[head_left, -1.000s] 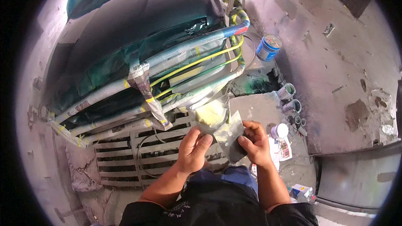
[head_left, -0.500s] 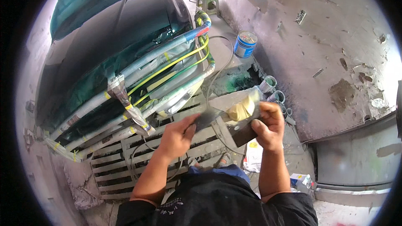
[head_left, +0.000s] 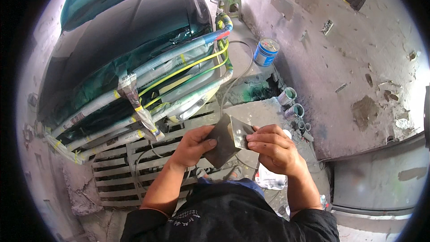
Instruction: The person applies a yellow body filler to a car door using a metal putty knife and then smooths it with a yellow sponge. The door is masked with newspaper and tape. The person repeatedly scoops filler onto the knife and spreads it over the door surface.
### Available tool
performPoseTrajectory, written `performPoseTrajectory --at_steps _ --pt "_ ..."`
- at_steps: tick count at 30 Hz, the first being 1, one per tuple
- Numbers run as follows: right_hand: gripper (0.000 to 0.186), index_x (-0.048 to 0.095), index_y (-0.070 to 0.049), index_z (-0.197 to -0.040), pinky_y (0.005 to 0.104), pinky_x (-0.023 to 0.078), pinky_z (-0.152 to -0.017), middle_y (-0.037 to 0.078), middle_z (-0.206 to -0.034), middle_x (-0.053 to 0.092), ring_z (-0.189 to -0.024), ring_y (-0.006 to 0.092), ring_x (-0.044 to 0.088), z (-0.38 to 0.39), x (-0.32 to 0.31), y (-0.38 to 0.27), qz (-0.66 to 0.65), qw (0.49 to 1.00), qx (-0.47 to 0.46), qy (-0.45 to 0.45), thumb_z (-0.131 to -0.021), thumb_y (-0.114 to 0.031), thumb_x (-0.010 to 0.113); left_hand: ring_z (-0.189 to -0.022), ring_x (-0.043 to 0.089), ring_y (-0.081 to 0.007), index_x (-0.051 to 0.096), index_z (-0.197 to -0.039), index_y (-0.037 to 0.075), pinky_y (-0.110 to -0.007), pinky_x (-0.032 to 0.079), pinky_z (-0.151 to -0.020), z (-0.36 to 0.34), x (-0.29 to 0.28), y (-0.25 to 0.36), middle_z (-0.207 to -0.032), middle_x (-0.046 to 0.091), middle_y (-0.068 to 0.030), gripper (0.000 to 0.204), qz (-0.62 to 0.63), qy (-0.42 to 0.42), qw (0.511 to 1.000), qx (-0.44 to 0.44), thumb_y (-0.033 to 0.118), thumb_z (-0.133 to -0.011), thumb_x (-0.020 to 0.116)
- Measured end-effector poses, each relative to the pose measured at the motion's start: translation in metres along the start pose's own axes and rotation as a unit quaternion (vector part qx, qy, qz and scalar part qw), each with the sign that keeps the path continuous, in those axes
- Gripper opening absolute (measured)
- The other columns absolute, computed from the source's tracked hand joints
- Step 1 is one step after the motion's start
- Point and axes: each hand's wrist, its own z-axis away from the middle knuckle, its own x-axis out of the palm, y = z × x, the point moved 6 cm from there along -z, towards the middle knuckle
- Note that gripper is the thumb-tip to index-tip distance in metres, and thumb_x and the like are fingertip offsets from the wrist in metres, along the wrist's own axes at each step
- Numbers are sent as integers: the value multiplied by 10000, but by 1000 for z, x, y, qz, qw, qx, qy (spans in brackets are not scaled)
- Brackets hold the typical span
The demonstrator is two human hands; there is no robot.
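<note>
In front of my body I hold two thin, dark, flat putty spreaders, their edges meeting or nearly so. My left hand [head_left: 193, 147] is closed on the dark grey left spreader [head_left: 220, 145], thumb on the face toward me. My right hand [head_left: 277, 149] pinches the right spreader [head_left: 242, 136], which has pale spots on its face. A little cream-yellow putty [head_left: 230, 130] shows between the two. The rest of the putty is hidden behind the spreaders.
At left stands a dark vehicle [head_left: 121, 22] with a paper-wrapped front bar [head_left: 172, 54]. A blue paint can [head_left: 266, 54] and several open cans [head_left: 293, 111] stand by the right wall. Slatted boards [head_left: 121, 175] cover the floor; a thin hose [head_left: 223, 90] curves across it.
The yellow putty lump, fully visible on the right spreader before, is now mostly hidden between the two. Both spreaders have turned to stand more upright, and my right hand has rotated.
</note>
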Motion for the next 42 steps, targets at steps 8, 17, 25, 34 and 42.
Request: performPoseTrajectory --at_steps 8,17,25,34,42 --pt "482 643 -51 -1050 380 532 -830 83 -1074 654 -933 299 617 6 6 15 90 995 41 -26 -596 112 627 -1047 561 -149 536 -1254 -56 -292 427 -941 6 -6 -6 -1161 617 -80 351 4 14 999 29 25 -915 572" --pt "466 520 -27 -1249 330 481 -899 61 -1154 603 -1052 188 591 63 12 71 -416 832 299 211 -799 67 600 -686 597 -203 476 -1258 -26 -337 476 -599 -3 19 9 -848 600 -132 410 402 -191 894 57 168 -903 546" --pt "449 498 -5 -1244 253 481 -778 30 -973 617 -874 102 589 41 73 71 -568 728 366 112 -824 19 655 -613 556 -129 461 -1258 32 -256 399 -545 5 38 -25 -763 571 -31 471 462 -181 866 -52 374 -936 492" --pt "440 502 -12 -1237 283 497 -825 75 -1024 638 -927 144 618 4 42 65 -626 706 270 193 -821 46 634 -670 569 -139 479 -1281 14 -268 455 -580 -19 47 -5 -974 582 -60 468 467 -67 879 -70 296 -910 520" --pt "402 472 9 -1232 274 472 -828 58 -1034 595 -925 119 578 43 106 28 -564 742 356 68 -856 9 614 -815 456 -149 446 -1316 -7 -268 446 -678 -25 19 4 -936 518 -36 438 354 -22 934 50 248 -961 477"
